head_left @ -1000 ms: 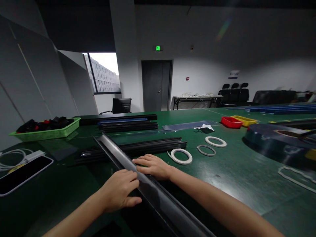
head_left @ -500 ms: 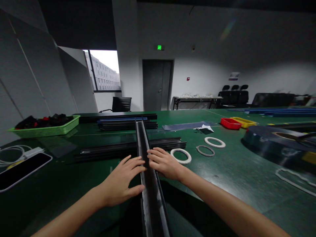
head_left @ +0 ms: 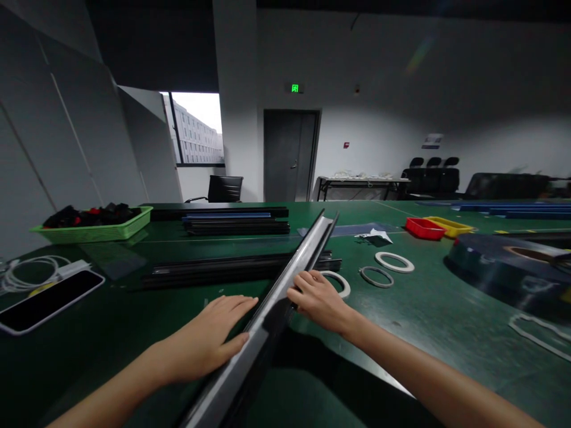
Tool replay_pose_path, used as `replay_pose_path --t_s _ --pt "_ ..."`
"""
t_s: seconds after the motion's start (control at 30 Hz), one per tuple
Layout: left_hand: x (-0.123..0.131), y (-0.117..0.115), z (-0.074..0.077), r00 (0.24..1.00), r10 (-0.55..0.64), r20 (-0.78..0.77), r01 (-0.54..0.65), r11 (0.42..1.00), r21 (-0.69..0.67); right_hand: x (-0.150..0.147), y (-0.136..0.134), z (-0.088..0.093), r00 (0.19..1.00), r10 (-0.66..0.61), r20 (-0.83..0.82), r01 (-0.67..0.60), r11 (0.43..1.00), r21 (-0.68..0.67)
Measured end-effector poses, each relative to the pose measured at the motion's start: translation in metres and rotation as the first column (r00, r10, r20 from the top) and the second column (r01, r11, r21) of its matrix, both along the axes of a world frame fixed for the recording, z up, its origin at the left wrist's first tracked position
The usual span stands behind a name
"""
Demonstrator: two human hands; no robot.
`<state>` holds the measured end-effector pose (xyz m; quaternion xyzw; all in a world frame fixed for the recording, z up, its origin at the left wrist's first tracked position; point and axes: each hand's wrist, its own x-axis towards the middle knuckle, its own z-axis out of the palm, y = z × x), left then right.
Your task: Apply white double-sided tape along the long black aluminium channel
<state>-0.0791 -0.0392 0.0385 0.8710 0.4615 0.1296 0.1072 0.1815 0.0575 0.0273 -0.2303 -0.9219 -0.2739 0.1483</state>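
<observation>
A long dark metal rail (head_left: 285,279) lies slantwise over the green table (head_left: 419,309), its far end pointing up and right. My left hand (head_left: 209,339) rests flat against the rail's left side, fingers stretched out. My right hand (head_left: 319,300) sits on the rail's right side with fingers curled onto its edge. A stack of black rails (head_left: 214,270) lies crosswise just beyond my hands.
Three tape rings (head_left: 392,261) lie right of the rail. A green basket (head_left: 96,229) of dark parts and a phone (head_left: 44,300) with white cable sit at left. More rails (head_left: 232,220) lie farther back. Red (head_left: 422,229) and yellow trays and a large dark roll (head_left: 504,261) stand at right.
The rail has swung clockwise: its far end went from pointing up-left, through straight ahead, to up-right. Both hands stayed on it and shifted with it.
</observation>
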Motion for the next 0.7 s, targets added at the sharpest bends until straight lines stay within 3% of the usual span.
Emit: replay_pose_path --t_s 0.23,0.5,0.7 --pt "-0.013 0.002 -0.006 0.999 0.035 -0.032 -0.037 0.997 -0.062 0.006 -0.017 0.001 0.995 -0.074 0.070 0.081 0.992 -0.093" --pt "-0.020 0.012 -0.017 0.995 0.066 -0.072 -0.067 0.998 -0.017 0.007 -0.042 0.004 0.986 -0.107 0.129 0.129 0.975 -0.180" --pt "-0.034 0.019 -0.019 0.996 0.046 -0.073 -0.055 0.991 -0.120 0.013 -0.049 0.003 0.974 -0.127 0.189 0.173 0.951 -0.257"
